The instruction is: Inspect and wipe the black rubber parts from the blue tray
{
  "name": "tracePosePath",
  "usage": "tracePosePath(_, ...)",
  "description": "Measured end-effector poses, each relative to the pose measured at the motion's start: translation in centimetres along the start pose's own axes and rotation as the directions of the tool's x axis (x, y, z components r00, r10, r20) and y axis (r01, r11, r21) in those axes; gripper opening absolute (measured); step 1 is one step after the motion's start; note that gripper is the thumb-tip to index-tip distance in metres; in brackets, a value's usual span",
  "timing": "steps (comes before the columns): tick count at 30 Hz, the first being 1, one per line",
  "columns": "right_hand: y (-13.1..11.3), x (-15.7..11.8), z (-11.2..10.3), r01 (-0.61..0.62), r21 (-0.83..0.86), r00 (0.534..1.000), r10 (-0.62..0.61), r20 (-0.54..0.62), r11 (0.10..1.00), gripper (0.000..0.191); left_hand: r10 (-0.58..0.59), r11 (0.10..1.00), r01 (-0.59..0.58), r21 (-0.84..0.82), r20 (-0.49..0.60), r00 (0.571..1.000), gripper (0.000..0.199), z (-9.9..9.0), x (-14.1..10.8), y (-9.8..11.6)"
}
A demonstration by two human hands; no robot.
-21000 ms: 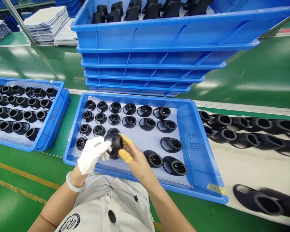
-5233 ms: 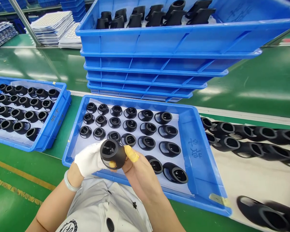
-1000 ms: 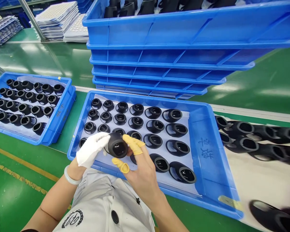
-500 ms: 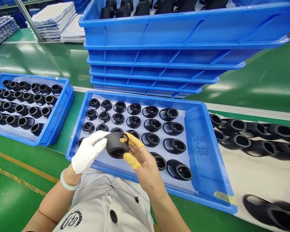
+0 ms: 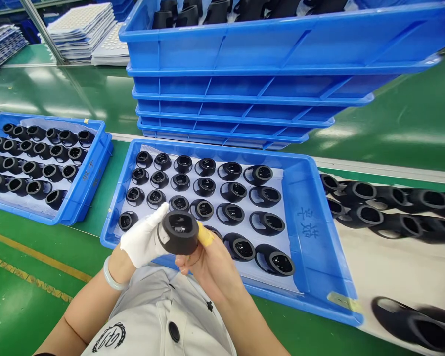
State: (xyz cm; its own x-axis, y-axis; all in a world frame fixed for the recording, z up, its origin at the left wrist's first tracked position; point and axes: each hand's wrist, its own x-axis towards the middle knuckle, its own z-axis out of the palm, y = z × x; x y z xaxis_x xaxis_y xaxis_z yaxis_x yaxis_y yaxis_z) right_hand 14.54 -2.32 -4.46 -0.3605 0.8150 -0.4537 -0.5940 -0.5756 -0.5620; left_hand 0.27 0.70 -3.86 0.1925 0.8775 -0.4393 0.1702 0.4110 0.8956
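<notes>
A black, hollow, rounded part point(image 5: 180, 241) with a glossy inside is held between both hands above the front of a blue tray point(image 5: 321, 257). Its opening faces up toward me. My left hand point(image 5: 143, 240), in a white glove, grips its left side with the thumb up along the rim. My right hand point(image 5: 213, 262) has yellow finger covers; its thumb presses the right side while bare fingers curl underneath. Rows of similar black parts point(image 5: 233, 213) stand on a white sheet in the tray, partly hidden by my hands.
Behind the tray rises a stack of blue crates point(image 5: 222, 54), the top one holding black parts. Another filled blue tray point(image 5: 68, 210) lies at left. More black parts point(image 5: 371, 215) rest on a pale surface point(image 5: 378, 272) at right. Stacked white sheets point(image 5: 81, 29) stand at back left.
The held part has been turned so its opening now faces up. My right thumb has moved up to its side with the fingers below, and my left hand has shifted slightly right and down.
</notes>
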Motion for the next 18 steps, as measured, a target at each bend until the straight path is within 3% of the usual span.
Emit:
tracePosePath(1,0.1,0.3,-0.1,-0.032,0.081,0.999,0.036,-0.038,0.996,0.035,-0.11,0.962,0.124,-0.243,0.072,0.991,0.055,0.3,0.0,0.0)
tracePosePath(3,0.3,0.8,-0.5,-0.07,0.231,0.99,0.096,-0.106,0.97,0.025,-0.238,0.705,0.321,-0.632,0.215,0.947,0.039,0.6,-0.1,-0.1)
tracePosePath(5,0.4,1.1,-1.0,-0.121,0.312,0.981,0.161,-0.107,0.942,0.017,-0.263,0.558,0.347,-0.754,0.236,0.936,0.026,0.6,-0.1,-0.4)
tracePosePath(7,0.5,1.2,-1.3,-0.175,0.33,0.978,0.203,-0.054,0.928,0.013,-0.223,0.573,0.324,-0.753,0.237,0.945,0.02,0.4,-0.2,-0.7)
tracePosePath(12,0.3,1.3,-1.4,-0.208,0.327,0.978,0.199,0.061,0.922,0.016,0.048,0.748,0.168,-0.642,0.305,0.951,0.03,0.2,-0.6,-0.7)
tracePosePath(18,0.3,1.6,-1.6,-0.216,0.144,0.974,0.203,0.097,0.966,0.028,0.136,0.871,-0.003,-0.492,0.235,0.963,0.032,0.1,-1.2,0.0)
